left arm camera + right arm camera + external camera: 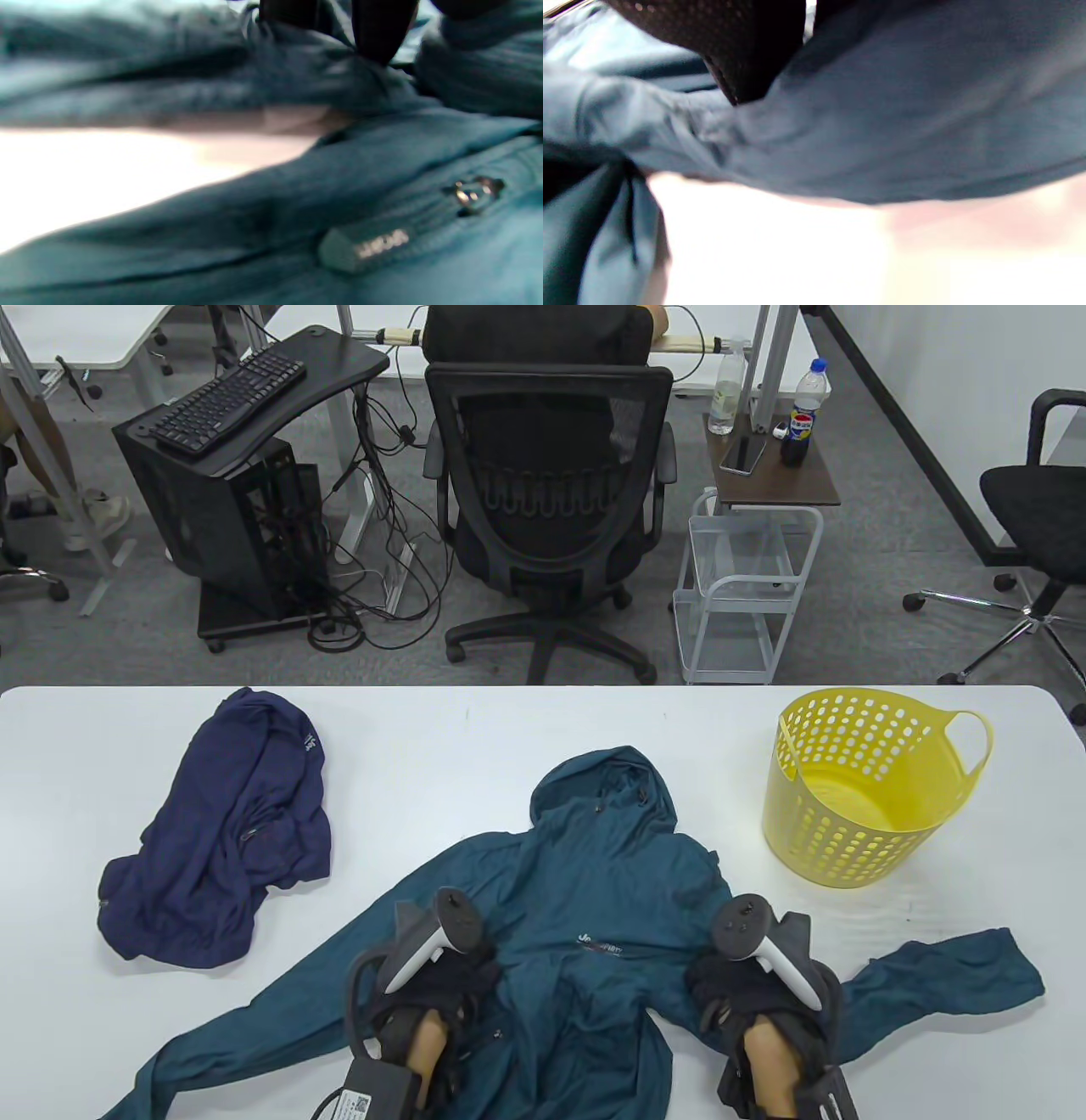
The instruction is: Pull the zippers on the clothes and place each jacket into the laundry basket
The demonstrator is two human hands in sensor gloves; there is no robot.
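Teal cloth covers the near middle of the white table (475, 729): a hooded teal jacket (594, 882) lies spread flat on its back, hood pointing away from the person, both sleeves stretched out toward the near corners. The left hand (441, 976) sits on the jacket's left side near the armpit, the right hand (738, 984) on the right side, each with a tracker strapped over its back. In the left wrist view the dark gloved fingers (377, 29) dig into a bunched fold of the teal cloth, so that grip looks clenched on the jacket; a small metal zipper slider (475, 195) and a grey pull tab (365, 248) lie on the cloth just below. In the right wrist view a gloved finger (742, 51) presses into a raised ridge of the same cloth, lifted a little off the table, so this grip too seems to grasp the jacket, though the blur hides the fingertips. A navy jacket (229, 831) lies crumpled on the table's left side, apart from the teal one. A yellow laundry basket (857, 789) with a holed wall stands upright on the right side, with nothing visible inside it.
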